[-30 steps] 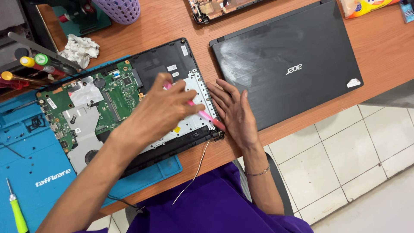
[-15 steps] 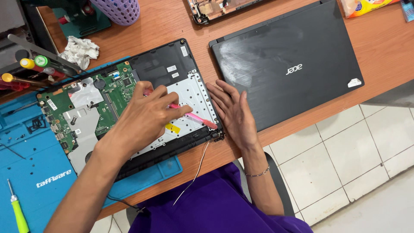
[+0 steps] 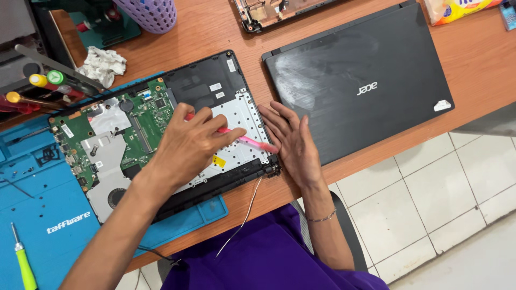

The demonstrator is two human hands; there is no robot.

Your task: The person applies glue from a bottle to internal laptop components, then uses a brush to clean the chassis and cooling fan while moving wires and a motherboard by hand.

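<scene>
An opened laptop base (image 3: 204, 86) lies on a blue work mat (image 3: 48, 225), its green circuit board (image 3: 145, 115) and silver metal plate (image 3: 244, 115) exposed. My left hand (image 3: 188, 145) grips a pink toothbrush (image 3: 252, 141) over the silver plate, the brush end pointing right. My right hand (image 3: 293, 142) rests flat with fingers spread on the base's right edge, next to the toothbrush tip. A thin white wire (image 3: 242, 220) hangs from the base's front corner.
A closed black laptop (image 3: 360, 80) lies to the right on the wooden desk (image 3: 215, 32). Screwdrivers (image 3: 37, 86), a crumpled cloth (image 3: 102, 64) and a purple basket (image 3: 150, 13) sit at the back left. A green-handled screwdriver (image 3: 22, 263) lies on the mat. Tiled floor is below right.
My left hand has slid leftward over the silver plate with the toothbrush. My right hand has stayed in place on the base's edge.
</scene>
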